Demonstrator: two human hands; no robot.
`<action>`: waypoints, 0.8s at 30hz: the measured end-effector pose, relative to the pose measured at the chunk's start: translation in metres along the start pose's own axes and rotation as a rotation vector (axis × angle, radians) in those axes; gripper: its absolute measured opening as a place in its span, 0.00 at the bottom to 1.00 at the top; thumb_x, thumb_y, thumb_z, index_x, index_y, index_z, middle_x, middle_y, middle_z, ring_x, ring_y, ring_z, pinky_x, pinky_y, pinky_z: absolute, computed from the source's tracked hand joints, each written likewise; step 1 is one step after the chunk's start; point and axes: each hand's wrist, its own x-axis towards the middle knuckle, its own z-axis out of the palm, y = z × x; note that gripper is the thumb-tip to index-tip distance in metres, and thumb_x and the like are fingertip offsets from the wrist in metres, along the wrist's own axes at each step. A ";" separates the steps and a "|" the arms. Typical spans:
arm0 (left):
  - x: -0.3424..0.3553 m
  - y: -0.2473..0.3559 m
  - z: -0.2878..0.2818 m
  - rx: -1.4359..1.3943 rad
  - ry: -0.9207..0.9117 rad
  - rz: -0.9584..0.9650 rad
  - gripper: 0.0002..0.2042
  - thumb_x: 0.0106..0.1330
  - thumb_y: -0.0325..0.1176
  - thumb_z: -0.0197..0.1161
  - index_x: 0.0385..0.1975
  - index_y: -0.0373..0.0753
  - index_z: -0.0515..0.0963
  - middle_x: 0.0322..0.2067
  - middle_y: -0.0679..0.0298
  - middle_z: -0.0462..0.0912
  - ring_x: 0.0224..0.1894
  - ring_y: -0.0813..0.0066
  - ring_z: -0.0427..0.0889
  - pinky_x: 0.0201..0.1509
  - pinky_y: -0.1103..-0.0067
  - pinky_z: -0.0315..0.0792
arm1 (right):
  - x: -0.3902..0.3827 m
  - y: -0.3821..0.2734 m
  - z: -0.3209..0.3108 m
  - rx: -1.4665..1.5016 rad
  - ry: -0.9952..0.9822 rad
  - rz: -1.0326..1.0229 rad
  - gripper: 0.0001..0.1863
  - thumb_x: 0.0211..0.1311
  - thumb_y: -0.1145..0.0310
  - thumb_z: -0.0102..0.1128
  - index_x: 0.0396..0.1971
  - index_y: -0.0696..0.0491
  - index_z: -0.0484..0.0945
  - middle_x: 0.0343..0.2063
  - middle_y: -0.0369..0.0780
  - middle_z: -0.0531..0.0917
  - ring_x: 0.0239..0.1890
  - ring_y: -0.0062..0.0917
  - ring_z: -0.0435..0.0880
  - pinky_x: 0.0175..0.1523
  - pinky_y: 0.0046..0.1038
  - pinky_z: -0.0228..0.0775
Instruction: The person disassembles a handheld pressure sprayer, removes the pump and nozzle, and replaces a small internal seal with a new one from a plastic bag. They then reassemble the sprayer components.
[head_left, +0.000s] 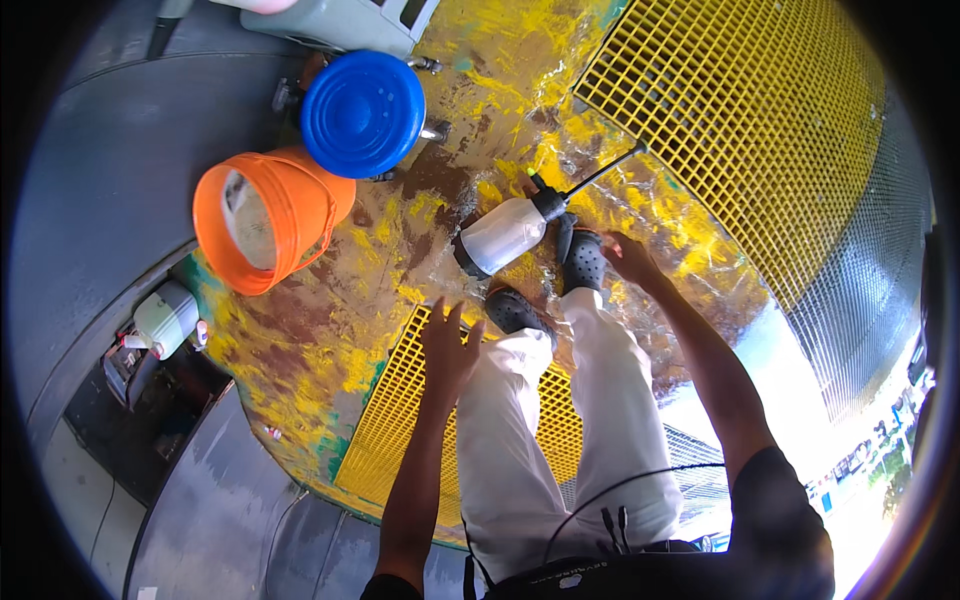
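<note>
Sprayer lies on the floor just beyond the shoes. Left of the shoes, the left hand spreads open; right of them, the right hand hangs open, fingers bent. A bucket sits well left.

orange bucket beside blue round stool | yellow floor grating | pale jug

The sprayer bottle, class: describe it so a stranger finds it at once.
On the yellow-streaked floor, find the dark, holed shoes. Just ahead is the sprayer bottle, whitish with black ends. Unlike the orange bucket and round blue disc, it has a long, thin black wand.
</note>
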 end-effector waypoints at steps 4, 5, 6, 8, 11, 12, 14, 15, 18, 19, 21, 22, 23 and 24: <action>-0.072 0.030 -0.052 -0.135 -0.014 -0.074 0.21 0.66 0.42 0.63 0.52 0.32 0.75 0.57 0.40 0.71 0.62 0.42 0.69 0.64 0.57 0.65 | -0.108 0.020 -0.068 -0.015 0.017 0.042 0.22 0.67 0.58 0.58 0.55 0.56 0.75 0.49 0.50 0.83 0.52 0.39 0.83 0.57 0.38 0.73; -0.081 0.040 -0.067 -0.159 -0.018 -0.123 0.22 0.66 0.42 0.63 0.52 0.32 0.74 0.57 0.41 0.71 0.62 0.43 0.69 0.65 0.57 0.63 | -0.134 0.030 -0.083 0.003 0.019 0.115 0.23 0.65 0.57 0.59 0.54 0.56 0.75 0.46 0.51 0.84 0.50 0.42 0.83 0.55 0.40 0.73; -0.085 0.048 -0.082 -0.171 -0.016 -0.127 0.21 0.67 0.42 0.62 0.52 0.32 0.74 0.57 0.41 0.71 0.62 0.43 0.68 0.65 0.57 0.63 | -0.155 0.041 -0.097 -0.072 0.020 0.092 0.22 0.65 0.58 0.59 0.53 0.56 0.76 0.46 0.51 0.84 0.50 0.42 0.83 0.55 0.40 0.74; -0.078 0.065 -0.111 -0.186 0.032 -0.081 0.21 0.67 0.42 0.61 0.52 0.32 0.74 0.57 0.42 0.71 0.62 0.44 0.68 0.66 0.57 0.63 | -0.187 0.066 -0.116 -0.157 0.018 0.090 0.20 0.64 0.60 0.59 0.51 0.57 0.77 0.46 0.50 0.84 0.49 0.42 0.83 0.54 0.39 0.74; -0.046 0.085 -0.149 -0.206 0.133 0.047 0.19 0.66 0.39 0.63 0.50 0.31 0.74 0.53 0.43 0.74 0.58 0.44 0.72 0.62 0.59 0.67 | -0.217 0.094 -0.131 -0.118 0.054 0.156 0.18 0.63 0.61 0.59 0.48 0.58 0.78 0.43 0.49 0.85 0.47 0.40 0.84 0.52 0.38 0.75; -0.035 0.091 -0.160 -0.199 0.122 0.058 0.18 0.66 0.38 0.63 0.49 0.31 0.74 0.52 0.43 0.75 0.57 0.44 0.73 0.61 0.60 0.68 | -0.224 0.096 -0.129 -0.048 0.062 0.155 0.18 0.63 0.62 0.59 0.48 0.58 0.78 0.43 0.49 0.85 0.47 0.40 0.85 0.51 0.38 0.75; -0.021 0.103 -0.175 -0.187 0.224 0.176 0.16 0.65 0.34 0.63 0.47 0.31 0.74 0.49 0.46 0.77 0.51 0.46 0.77 0.57 0.62 0.71 | -0.237 0.091 -0.123 0.055 0.057 0.369 0.17 0.64 0.62 0.60 0.47 0.57 0.79 0.41 0.48 0.85 0.46 0.38 0.85 0.50 0.38 0.76; -0.015 0.109 -0.181 -0.185 0.167 0.117 0.17 0.67 0.36 0.62 0.49 0.31 0.74 0.51 0.46 0.77 0.54 0.47 0.75 0.60 0.62 0.69 | -0.243 0.084 -0.119 0.066 0.061 0.254 0.17 0.64 0.62 0.60 0.48 0.57 0.79 0.41 0.48 0.86 0.46 0.38 0.85 0.50 0.38 0.76; -0.014 0.126 -0.192 -0.190 0.109 0.125 0.19 0.69 0.39 0.61 0.52 0.32 0.74 0.53 0.47 0.77 0.57 0.49 0.75 0.63 0.64 0.68 | -0.257 0.045 -0.105 0.030 0.020 0.250 0.16 0.65 0.63 0.59 0.48 0.55 0.79 0.41 0.46 0.86 0.44 0.36 0.86 0.49 0.35 0.76; -0.019 0.131 -0.193 -0.235 0.047 0.083 0.19 0.69 0.40 0.60 0.52 0.32 0.74 0.53 0.47 0.77 0.57 0.49 0.75 0.62 0.65 0.68 | -0.258 0.030 -0.102 0.051 0.029 0.151 0.16 0.65 0.63 0.59 0.48 0.55 0.78 0.41 0.46 0.86 0.44 0.35 0.86 0.49 0.34 0.76; -0.032 0.135 -0.194 -0.251 -0.025 -0.009 0.20 0.71 0.42 0.59 0.52 0.32 0.75 0.52 0.48 0.78 0.57 0.52 0.76 0.61 0.66 0.69 | -0.267 0.005 -0.092 0.124 0.006 0.149 0.16 0.65 0.63 0.59 0.48 0.56 0.78 0.42 0.46 0.86 0.44 0.34 0.86 0.49 0.34 0.76; -0.040 0.134 -0.191 -0.273 -0.090 -0.065 0.20 0.71 0.43 0.58 0.52 0.32 0.75 0.51 0.48 0.79 0.56 0.53 0.77 0.60 0.67 0.69 | -0.266 -0.006 -0.088 0.173 -0.010 0.186 0.17 0.66 0.63 0.59 0.49 0.57 0.78 0.42 0.46 0.86 0.44 0.34 0.86 0.50 0.34 0.76; -0.048 0.129 -0.187 -0.313 -0.078 -0.079 0.20 0.71 0.43 0.58 0.52 0.32 0.75 0.51 0.48 0.79 0.56 0.53 0.77 0.60 0.67 0.70 | -0.268 -0.013 -0.086 0.220 -0.023 0.222 0.17 0.66 0.63 0.59 0.49 0.57 0.78 0.42 0.46 0.86 0.44 0.34 0.86 0.50 0.33 0.76; -0.057 0.120 -0.182 -0.342 -0.090 -0.104 0.20 0.71 0.44 0.58 0.52 0.32 0.75 0.50 0.49 0.79 0.55 0.54 0.77 0.60 0.68 0.70 | -0.273 -0.019 -0.083 0.224 -0.019 0.212 0.17 0.66 0.63 0.59 0.49 0.57 0.77 0.42 0.46 0.86 0.44 0.34 0.86 0.50 0.33 0.76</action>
